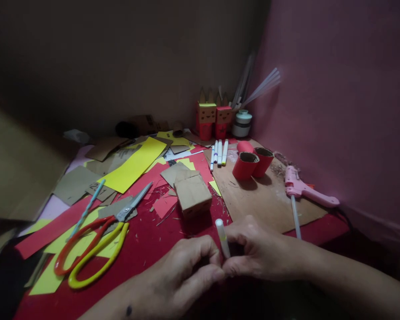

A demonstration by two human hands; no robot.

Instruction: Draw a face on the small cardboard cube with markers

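A white marker [222, 235] stands nearly upright between my hands at the table's near edge. My right hand [256, 249] is closed around it, thumb and fingers against its side. My left hand [190, 269] is curled shut, its thumb and fingertips meeting the right thumb by the marker's lower part. What the left fingers pinch is hidden. Just beyond my hands sits a small brown cardboard box [193, 195]. Farther back, several white markers [219, 153] lie side by side.
Large scissors [115, 224] with red and yellow handles lie at left, among paper and cardboard scraps [133, 164]. Red-covered tubes [246, 166] stand on a brown board [256, 202]. A pink glue gun [306, 191] lies at right. Two box-headed figures [207, 118] stand by the wall.
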